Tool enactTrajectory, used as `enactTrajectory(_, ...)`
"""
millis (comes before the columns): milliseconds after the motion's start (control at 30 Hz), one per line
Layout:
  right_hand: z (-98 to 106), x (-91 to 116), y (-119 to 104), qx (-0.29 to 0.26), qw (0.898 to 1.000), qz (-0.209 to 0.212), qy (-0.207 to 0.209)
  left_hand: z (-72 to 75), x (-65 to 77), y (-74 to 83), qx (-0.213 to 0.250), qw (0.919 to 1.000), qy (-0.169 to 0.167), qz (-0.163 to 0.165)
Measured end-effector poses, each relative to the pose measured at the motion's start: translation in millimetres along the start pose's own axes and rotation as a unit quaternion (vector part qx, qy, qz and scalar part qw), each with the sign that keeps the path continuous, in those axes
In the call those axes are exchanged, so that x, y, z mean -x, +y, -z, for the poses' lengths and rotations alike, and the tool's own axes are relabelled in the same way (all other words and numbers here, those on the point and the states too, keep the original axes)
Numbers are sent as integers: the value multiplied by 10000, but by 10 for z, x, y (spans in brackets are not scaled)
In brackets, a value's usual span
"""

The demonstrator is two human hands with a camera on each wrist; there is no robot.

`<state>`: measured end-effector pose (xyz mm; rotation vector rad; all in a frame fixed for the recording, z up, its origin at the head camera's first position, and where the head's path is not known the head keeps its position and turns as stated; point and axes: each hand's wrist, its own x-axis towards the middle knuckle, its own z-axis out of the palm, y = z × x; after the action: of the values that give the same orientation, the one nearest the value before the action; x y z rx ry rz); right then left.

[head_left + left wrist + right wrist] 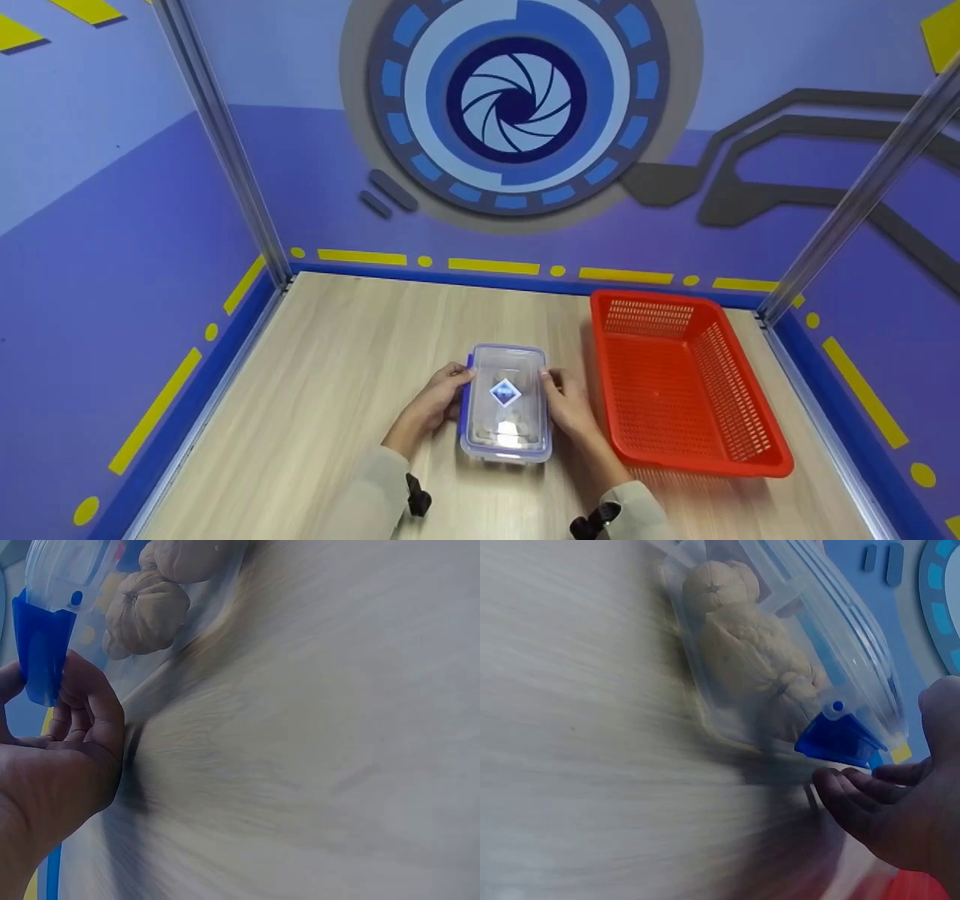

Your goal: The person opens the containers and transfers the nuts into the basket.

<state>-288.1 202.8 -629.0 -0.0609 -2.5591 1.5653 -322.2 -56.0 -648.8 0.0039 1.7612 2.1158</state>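
Note:
A clear plastic food container [507,427] with a see-through lid sits on the table between both hands. A diamond-shaped sticker [505,392] marks the lid. Through the wall, the wrist views show pale, pleated round lumps [148,613] that look like garlic bulbs or buns. My left hand [433,397] pinches the blue latch [43,649] on the container's left side between thumb and fingers. At the opposite side, my right hand [570,403] has its fingers loosely extended by the other blue latch [838,741], thumb apart; whether they touch it I cannot tell.
To the right of the container stands a red perforated plastic basket [652,382], close beside the right forearm. Blue printed panels [300,187] wall the wooden table [337,337] at the back and both sides, with metal posts [225,142] at the corners.

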Motion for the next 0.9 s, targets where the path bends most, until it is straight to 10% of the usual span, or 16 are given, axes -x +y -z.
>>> enactTrajectory(533, -115, 58, 43, 300, 9995, -4, -108, -5, -6, 17, 74, 9999, -70, -32)
enactTrajectory(900, -149, 81, 83, 323, 9994, -107, -15, -52, 32, 129, -753, 9972, 9, 36)
